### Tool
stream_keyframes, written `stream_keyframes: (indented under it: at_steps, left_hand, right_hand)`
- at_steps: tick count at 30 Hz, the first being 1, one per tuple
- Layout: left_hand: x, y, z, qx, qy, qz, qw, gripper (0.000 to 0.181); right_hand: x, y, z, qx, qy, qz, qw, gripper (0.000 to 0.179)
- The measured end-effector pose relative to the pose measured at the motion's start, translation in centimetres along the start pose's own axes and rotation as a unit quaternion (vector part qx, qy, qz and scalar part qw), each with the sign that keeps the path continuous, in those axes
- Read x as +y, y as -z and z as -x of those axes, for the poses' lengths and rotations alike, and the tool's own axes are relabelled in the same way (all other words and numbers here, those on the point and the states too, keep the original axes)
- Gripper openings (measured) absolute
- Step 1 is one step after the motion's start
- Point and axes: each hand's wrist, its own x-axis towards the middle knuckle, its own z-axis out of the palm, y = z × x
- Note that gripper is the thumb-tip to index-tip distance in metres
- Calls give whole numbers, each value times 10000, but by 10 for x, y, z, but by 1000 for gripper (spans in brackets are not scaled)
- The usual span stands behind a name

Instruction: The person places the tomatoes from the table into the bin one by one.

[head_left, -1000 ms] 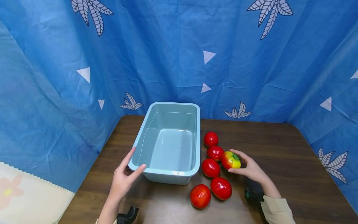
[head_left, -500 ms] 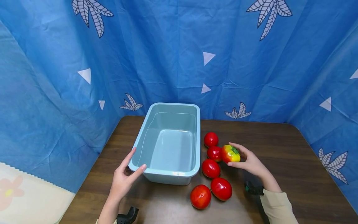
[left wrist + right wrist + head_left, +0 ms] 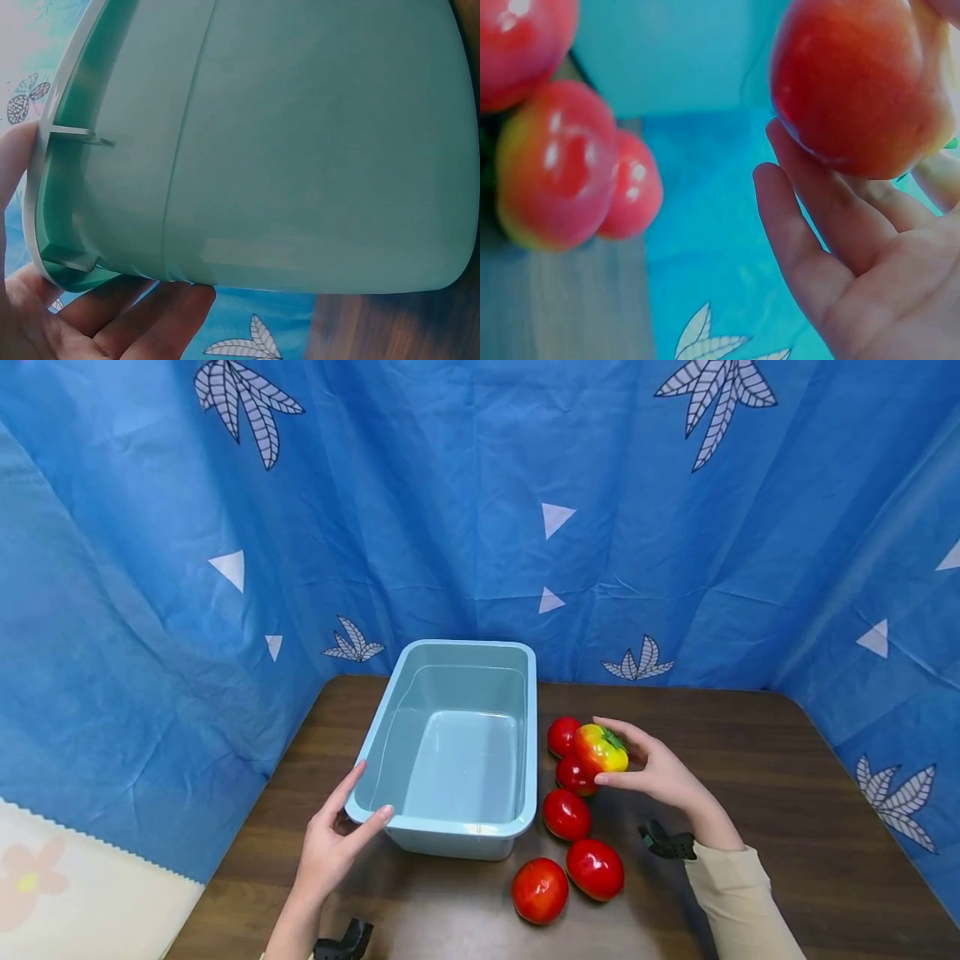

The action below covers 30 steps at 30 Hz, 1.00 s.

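Note:
My right hand (image 3: 663,770) grips a glossy red-and-yellow tomato (image 3: 602,749) with a green leafy top, thumb on the near side and fingers on the far side. The right wrist view shows this tomato (image 3: 855,86) raised, its red underside facing the camera. In the head view it overlaps two red tomatoes beneath it. My left hand (image 3: 327,847) holds the near left corner of a light blue plastic basin (image 3: 465,825). Its thumb lies at the front rim and its index finger along the left rim; other fingers touch the outer wall in the left wrist view.
Several red tomatoes lie in a loose line right of the basin, among them a middle one (image 3: 566,814), a larger one (image 3: 595,869) and the nearest one (image 3: 540,891). A blue curtain (image 3: 480,527) stands behind the brown wooden table (image 3: 712,735).
My right hand has lifted the red-and-yellow tomato and carried it up and left, over the red ones near the basin. My left hand has stayed at the basin's corner.

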Motion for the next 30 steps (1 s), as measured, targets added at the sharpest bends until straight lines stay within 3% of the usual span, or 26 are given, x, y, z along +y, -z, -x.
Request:
stream_keyframes:
  at_steps: [20, 30]
  left_hand:
    - [-3, -2, -1, 51, -112, 57, 9999, 68]
    - [-1, -1, 0, 20, -159, 54, 9999, 67]
  right_hand:
    - [-47, -11, -27, -420, 613, -93, 9972, 74]
    - [-68, -28, -41, -760, 841, -466, 9925, 76]
